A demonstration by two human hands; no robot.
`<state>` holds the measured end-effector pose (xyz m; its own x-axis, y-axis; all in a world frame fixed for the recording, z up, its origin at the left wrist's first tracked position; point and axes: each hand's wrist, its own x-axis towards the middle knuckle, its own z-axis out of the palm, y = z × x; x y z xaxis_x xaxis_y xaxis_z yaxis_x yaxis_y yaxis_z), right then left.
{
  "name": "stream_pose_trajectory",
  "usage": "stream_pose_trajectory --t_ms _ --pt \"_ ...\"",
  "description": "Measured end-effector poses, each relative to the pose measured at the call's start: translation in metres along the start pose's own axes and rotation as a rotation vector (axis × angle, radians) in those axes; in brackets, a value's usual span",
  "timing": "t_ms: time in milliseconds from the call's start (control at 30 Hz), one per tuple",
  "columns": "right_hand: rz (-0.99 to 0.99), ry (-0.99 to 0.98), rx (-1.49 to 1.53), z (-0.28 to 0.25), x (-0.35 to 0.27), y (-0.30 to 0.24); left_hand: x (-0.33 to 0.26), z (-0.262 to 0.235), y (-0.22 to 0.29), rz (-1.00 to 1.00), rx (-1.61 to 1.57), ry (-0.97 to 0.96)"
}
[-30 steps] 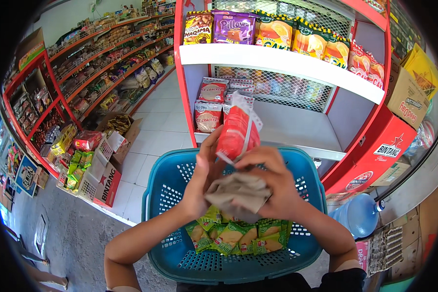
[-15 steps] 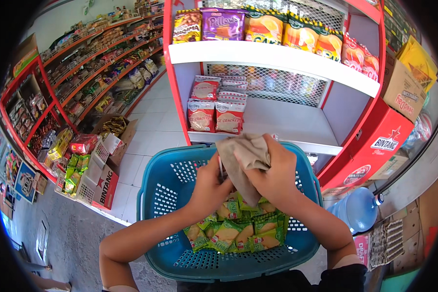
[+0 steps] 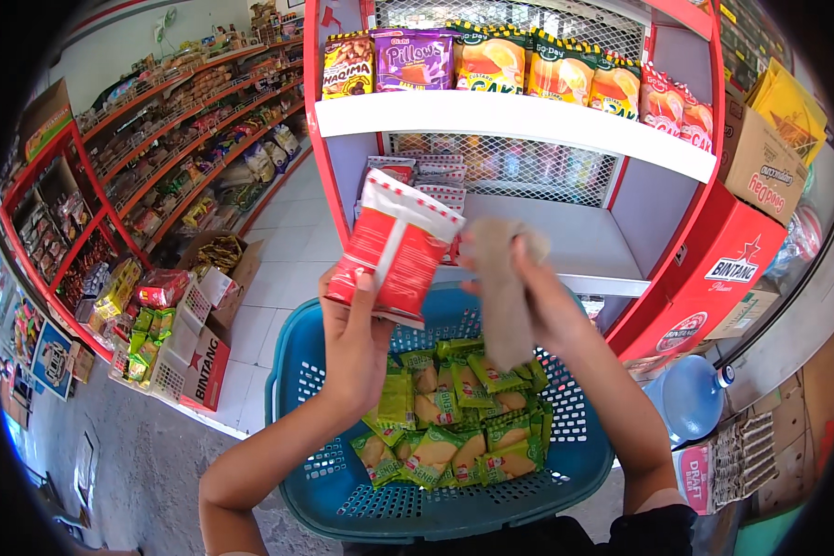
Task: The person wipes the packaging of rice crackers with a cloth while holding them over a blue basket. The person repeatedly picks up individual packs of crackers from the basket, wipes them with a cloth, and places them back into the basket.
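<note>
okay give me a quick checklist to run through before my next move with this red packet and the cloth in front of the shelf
1. Left hand grips the red-and-white packet: ok, fingers wrap its lower edge.
2. Right hand holds the grey cloth: ok, it hangs down from the hand.
3. Cloth touching the packet: cannot tell, their edges sit close.
4. Bare space on the white lower shelf: ok, its right part is free.
5. Blue basket below the hands: ok, green packets lie inside.
6. Packet free of dust: cannot tell.
</note>
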<state>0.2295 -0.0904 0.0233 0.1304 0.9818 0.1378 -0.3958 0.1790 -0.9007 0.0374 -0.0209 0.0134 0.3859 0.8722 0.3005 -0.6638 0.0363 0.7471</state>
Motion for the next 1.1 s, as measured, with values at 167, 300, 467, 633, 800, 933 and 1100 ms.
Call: stream_pose_trajectory --t_ms 167,300,467,633,800,933,1100 --pt "-0.130 -0.059 -0.221 0.013 0.000 0.006 -0.012 -0.005 -0.004 -0.100 0.188 -0.176" --pt "-0.153 -0.169 -0.457 0.010 -0.005 -0.006 0.004 -0.005 0.023 -0.434 0.275 -0.358" --pt "-0.606 0.006 -0.686 0.006 0.007 0.004 0.009 -0.011 0.016 -0.422 0.510 -0.415" --pt "-0.922 0.034 -1.141 0.014 0.006 0.005 0.003 -0.011 0.003 -0.135 0.670 -0.478" --pt "-0.816 0.275 -1.416 0.012 0.006 0.009 0.000 -0.012 0.002 -0.254 0.655 -0.453" --pt "-0.794 0.466 -1.276 -0.003 0.014 0.004 -0.001 -0.009 -0.002 -0.196 0.573 -0.345" --pt "-0.802 0.366 -1.204 0.028 0.003 0.019 -0.002 -0.012 -0.011 -0.087 0.536 -0.362"
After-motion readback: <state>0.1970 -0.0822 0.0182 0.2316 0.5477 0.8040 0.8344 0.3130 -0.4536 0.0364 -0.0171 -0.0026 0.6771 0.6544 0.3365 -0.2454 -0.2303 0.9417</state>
